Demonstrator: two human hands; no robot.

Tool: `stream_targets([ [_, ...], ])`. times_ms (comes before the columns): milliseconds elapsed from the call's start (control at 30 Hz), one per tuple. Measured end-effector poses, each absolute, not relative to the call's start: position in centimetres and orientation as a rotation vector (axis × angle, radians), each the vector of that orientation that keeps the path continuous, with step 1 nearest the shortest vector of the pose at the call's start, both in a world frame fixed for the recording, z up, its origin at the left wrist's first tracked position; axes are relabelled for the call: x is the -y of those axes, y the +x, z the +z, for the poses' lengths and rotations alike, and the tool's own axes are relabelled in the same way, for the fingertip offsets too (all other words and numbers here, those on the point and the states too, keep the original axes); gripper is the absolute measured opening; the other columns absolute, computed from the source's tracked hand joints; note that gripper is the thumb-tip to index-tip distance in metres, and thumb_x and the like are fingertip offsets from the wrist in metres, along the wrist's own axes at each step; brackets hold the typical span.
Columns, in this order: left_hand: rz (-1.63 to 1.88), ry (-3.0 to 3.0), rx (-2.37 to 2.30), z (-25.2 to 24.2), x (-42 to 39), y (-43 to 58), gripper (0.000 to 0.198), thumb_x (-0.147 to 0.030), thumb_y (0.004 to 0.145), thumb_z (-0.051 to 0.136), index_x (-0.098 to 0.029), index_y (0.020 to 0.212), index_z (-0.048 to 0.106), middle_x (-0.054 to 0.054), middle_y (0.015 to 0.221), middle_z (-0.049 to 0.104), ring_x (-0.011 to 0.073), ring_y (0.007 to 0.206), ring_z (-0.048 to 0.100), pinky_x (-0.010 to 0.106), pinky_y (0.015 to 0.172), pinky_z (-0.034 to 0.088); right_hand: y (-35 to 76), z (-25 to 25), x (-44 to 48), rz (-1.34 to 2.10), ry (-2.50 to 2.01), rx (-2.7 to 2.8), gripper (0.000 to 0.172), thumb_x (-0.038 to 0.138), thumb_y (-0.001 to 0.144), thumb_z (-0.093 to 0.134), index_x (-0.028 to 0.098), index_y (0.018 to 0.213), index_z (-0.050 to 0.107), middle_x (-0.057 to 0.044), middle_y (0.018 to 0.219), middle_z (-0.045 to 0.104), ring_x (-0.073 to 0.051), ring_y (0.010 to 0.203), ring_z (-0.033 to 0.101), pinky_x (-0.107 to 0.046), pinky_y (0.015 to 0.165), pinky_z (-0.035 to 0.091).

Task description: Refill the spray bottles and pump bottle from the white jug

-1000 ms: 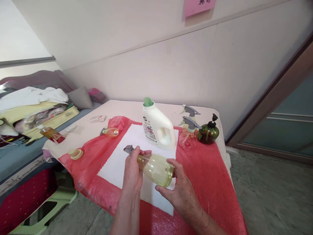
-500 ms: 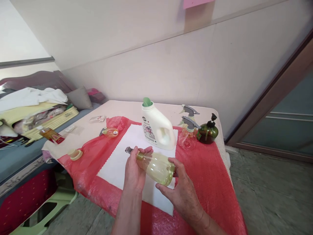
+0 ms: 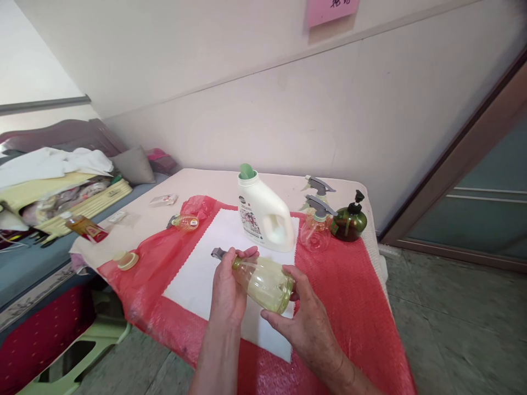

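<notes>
A clear yellow-green spray bottle (image 3: pixel 264 281) lies sideways in both hands above a white cloth (image 3: pixel 214 263). My left hand (image 3: pixel 228 288) is wrapped round its neck, by the grey spray head (image 3: pixel 218 254). My right hand (image 3: pixel 302 323) cups the bottle's base from below and the side. Both hands are closed on the bottle. Behind them stands a white detergent jug (image 3: pixel 263 215) with a green cap.
Red bubble wrap (image 3: pixel 354 296) covers the table front. Two trigger spray bottles (image 3: pixel 315 227) and a dark green pump bottle (image 3: pixel 349 222) stand at the back right. A small bottle (image 3: pixel 185 222) and a lid (image 3: pixel 126 259) lie left. A cluttered bed (image 3: pixel 49 186) is far left.
The bottle has turned slightly in my hands, and my left fingers have shifted on its neck. Both hands stay in nearly the same place.
</notes>
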State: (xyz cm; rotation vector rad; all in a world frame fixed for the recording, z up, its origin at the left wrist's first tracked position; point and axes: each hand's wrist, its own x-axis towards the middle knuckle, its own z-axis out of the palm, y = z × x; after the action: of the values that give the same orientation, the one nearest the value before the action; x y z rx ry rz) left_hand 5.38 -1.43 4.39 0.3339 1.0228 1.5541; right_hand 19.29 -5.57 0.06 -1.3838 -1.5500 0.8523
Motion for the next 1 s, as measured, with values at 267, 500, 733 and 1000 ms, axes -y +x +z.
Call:
stream_targets([
  [267,1.546,0.33,-1.047,4.4,1.4,5.4,0.031,-0.044,0.069,0.071,-0.018,0.07,0.055,0.013,0.099,0.073,0.0264,0.095,0.067,0.036,0.082,0.048,19.2,0.4,5.4,0.974,-1.384,1.458,0.077,0.024,0.06,0.076,0.027,0.128,0.041,-0.006,0.119,0.061,-0.022,0.09,0.062,-0.041,0.082,0.052],
  [500,1.503,0.367,-1.065,4.8,1.6,5.3,0.029,-0.043,0.071,0.069,-0.017,0.071,0.056,0.013,0.098,0.073,0.0266,0.095,0.067,0.036,0.081,0.048,19.2,0.9,5.5,1.148,-1.337,1.346,0.074,0.026,0.059,0.074,0.026,0.125,0.042,-0.004,0.106,0.064,-0.02,0.08,0.063,-0.039,0.077,0.053],
  [733,1.471,0.385,-1.052,4.9,1.6,5.1,0.028,-0.043,0.07,0.069,-0.018,0.07,0.057,0.012,0.095,0.073,0.0276,0.096,0.067,0.037,0.084,0.047,19.2,1.6,5.3,1.692,-1.111,0.969,0.061,0.057,0.062,0.072,0.021,0.105,0.048,0.001,0.071,0.066,-0.015,0.055,0.064,-0.024,0.048,0.046],
  [1000,1.5,0.415,-1.078,4.5,1.7,5.7,0.023,-0.037,0.072,0.067,-0.017,0.068,0.055,0.01,0.087,0.073,0.0223,0.082,0.068,0.033,0.077,0.048,18.6,1.3,5.6,2.164,-1.054,0.509,0.066,0.078,0.082,0.03,0.017,0.094,0.053,-0.005,0.061,0.066,-0.012,0.042,0.06,-0.018,0.04,0.04],
])
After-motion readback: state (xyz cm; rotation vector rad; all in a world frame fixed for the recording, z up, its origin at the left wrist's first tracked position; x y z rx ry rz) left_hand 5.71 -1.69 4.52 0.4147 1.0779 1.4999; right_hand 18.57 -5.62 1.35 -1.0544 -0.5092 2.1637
